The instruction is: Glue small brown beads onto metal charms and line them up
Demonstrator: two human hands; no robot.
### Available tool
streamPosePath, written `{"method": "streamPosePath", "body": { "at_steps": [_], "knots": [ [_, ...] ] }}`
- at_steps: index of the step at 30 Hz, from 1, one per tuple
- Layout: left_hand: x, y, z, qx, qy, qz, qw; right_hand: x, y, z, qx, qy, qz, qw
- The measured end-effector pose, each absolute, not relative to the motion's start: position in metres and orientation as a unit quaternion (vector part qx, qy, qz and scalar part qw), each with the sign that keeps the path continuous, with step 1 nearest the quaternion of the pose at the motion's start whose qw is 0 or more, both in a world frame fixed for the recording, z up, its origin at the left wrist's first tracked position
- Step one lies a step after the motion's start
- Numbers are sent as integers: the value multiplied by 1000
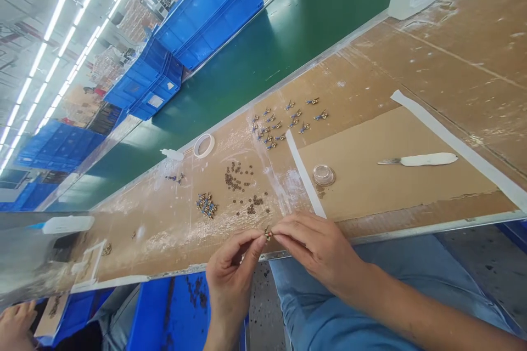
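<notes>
My left hand (pixel 230 271) and my right hand (pixel 315 244) meet at the near edge of the cardboard-covered bench (pixel 432 66). Both pinch one tiny part (pixel 268 235) with a brass and red tip between their fingertips. Just beyond them lie scattered small dark beads (pixel 241 181) and a little heap of blue-and-brass parts (pixel 206 205). Farther back, several finished blue-and-brass pieces (pixel 284 120) lie spread in loose rows.
A clear shallow dish (pixel 324 175), a white-handled knife (pixel 420 160), a tape roll (pixel 203 145) and a small white bottle (pixel 173 154) lie on the bench. Behind it runs a green conveyor belt (pixel 263 60) with stacked blue crates (pixel 209 8). Another person's hand (pixel 14 323) shows at bottom left.
</notes>
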State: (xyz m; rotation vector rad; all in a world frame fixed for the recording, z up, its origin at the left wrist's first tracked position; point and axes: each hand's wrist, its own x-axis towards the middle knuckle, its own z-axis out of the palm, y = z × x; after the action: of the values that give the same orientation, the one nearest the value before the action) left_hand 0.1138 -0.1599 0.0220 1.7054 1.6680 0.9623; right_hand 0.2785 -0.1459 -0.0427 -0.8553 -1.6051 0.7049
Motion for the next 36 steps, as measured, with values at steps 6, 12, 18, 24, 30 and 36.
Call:
{"method": "streamPosePath", "body": {
  "at_steps": [6, 12, 18, 24, 30, 36],
  "knots": [
    [114, -166, 23, 646, 607, 376, 269, 280, -148, -40, -353, -689, 283, 566],
    [116, -169, 22, 658, 598, 379, 255, 280, -147, -41, -331, -688, 290, 577],
    [109, -163, 24, 636, 614, 381, 271, 287, -142, -36, -339, -703, 256, 571],
    [104, -92, 15, 601, 634, 375, 309, 288, -139, -42, -368, -691, 224, 580],
    [148, 31, 6, 649, 604, 335, 317, 277, -139, -62, -359, -724, 229, 542],
    [201, 119, -5, 665, 624, 283, 296, 276, -135, -67, -356, -737, 195, 541]
  ]
}}
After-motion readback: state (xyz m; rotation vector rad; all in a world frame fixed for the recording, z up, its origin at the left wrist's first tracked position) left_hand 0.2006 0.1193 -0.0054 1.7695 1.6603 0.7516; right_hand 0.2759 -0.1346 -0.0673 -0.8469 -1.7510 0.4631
